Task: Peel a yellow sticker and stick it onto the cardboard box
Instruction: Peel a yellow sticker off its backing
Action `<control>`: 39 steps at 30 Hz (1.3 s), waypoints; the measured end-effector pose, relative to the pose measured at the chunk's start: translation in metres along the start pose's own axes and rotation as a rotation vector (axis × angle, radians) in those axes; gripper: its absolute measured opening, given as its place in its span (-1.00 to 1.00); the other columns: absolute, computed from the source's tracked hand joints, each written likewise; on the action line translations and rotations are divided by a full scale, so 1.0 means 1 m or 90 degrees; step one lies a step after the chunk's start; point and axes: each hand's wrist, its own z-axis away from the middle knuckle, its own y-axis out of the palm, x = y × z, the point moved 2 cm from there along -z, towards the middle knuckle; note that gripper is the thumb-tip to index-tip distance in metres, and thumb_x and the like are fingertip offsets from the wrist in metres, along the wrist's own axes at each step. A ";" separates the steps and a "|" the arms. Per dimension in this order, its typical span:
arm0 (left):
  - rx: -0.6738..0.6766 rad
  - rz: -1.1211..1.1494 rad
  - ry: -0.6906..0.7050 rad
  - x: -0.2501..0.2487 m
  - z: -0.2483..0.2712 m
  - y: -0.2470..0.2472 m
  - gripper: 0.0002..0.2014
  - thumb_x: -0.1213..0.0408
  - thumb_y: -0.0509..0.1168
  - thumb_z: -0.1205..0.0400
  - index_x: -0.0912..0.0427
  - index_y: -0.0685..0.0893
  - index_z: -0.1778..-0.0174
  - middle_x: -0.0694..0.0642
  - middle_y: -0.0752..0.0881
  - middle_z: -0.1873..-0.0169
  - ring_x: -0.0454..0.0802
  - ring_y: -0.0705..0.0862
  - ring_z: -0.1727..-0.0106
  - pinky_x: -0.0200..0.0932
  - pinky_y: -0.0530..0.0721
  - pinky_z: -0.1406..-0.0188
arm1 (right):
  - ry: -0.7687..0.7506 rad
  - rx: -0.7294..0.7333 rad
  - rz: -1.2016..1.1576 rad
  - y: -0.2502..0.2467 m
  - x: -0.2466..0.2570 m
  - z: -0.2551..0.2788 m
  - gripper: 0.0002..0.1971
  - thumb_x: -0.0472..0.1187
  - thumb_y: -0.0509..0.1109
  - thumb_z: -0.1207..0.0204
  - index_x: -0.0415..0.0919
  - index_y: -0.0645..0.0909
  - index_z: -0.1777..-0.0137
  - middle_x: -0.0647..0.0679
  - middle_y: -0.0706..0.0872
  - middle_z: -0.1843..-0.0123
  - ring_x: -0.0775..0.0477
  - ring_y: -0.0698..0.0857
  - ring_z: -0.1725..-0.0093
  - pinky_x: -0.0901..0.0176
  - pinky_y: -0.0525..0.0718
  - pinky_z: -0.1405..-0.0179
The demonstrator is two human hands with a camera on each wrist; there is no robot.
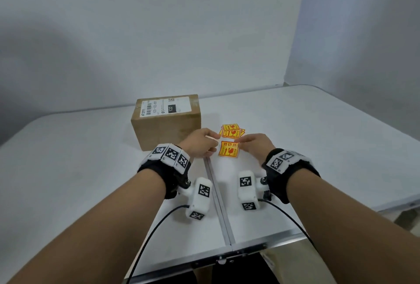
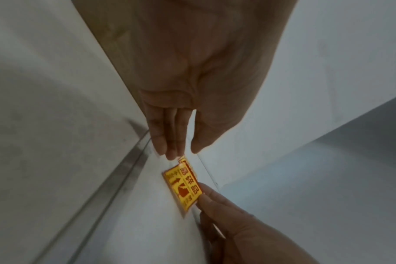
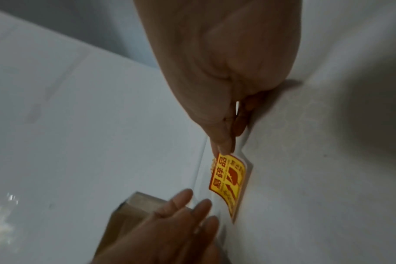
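A yellow sticker (image 1: 228,149) with red print is lifted off the white table (image 1: 318,138), pinched at its upper right corner by my right hand (image 1: 239,143). In the right wrist view thumb and forefinger pinch the yellow sticker (image 3: 228,182) at its top, and a white backing edge shows behind it. My left hand (image 1: 212,145) hovers just left of the sticker with relaxed fingers (image 2: 167,150) and holds nothing. The brown cardboard box (image 1: 166,122), with a white shipping label on top, stands behind the left hand.
A small pile of yellow stickers (image 1: 231,131) lies on the table right of the box, just beyond the held one. A metal seam (image 1: 218,193) runs down the table's middle toward me. Grey walls close the back and right.
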 end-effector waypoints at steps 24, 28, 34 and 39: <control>0.021 -0.016 0.052 -0.003 0.001 0.017 -0.81 0.30 0.41 -0.56 0.24 0.76 -0.06 0.15 0.78 0.09 -0.04 0.73 0.11 -0.23 0.70 0.05 | 0.012 0.090 -0.204 -0.005 0.013 0.028 -0.73 -0.31 0.43 -0.49 -0.28 0.73 -0.18 0.02 0.70 0.11 0.08 0.57 0.02 0.36 0.45 0.10; 0.015 -0.027 0.064 -0.002 0.006 0.010 -0.86 0.28 0.38 -0.58 0.18 0.76 -0.01 0.06 0.77 0.19 -0.13 0.69 0.22 -0.32 0.59 0.22 | 0.064 0.131 -0.195 -0.001 0.020 0.035 -0.85 -0.19 0.33 -0.56 -0.09 0.72 -0.01 0.05 0.75 0.10 0.02 0.60 -0.09 0.19 0.35 -0.15; 0.015 -0.082 0.079 -0.006 0.012 0.006 -0.93 0.25 0.35 -0.60 0.09 0.74 0.10 0.05 0.76 0.19 -0.09 0.67 0.16 -0.28 0.59 0.09 | 0.025 0.117 -0.198 0.001 0.020 0.043 -0.67 -0.22 0.36 -0.55 -0.34 0.67 -0.26 -0.11 0.75 -0.03 0.21 0.64 0.18 0.39 0.40 0.24; 0.019 -0.144 0.079 -0.012 0.015 0.006 -0.90 0.27 0.34 -0.60 0.15 0.74 0.03 0.05 0.74 0.17 -0.10 0.66 0.16 -0.30 0.60 0.08 | 0.001 0.108 -0.183 0.000 0.019 0.045 -0.78 -0.28 0.38 -0.53 -0.34 0.71 -0.11 -0.05 0.73 0.17 0.22 0.64 0.27 0.60 0.50 0.47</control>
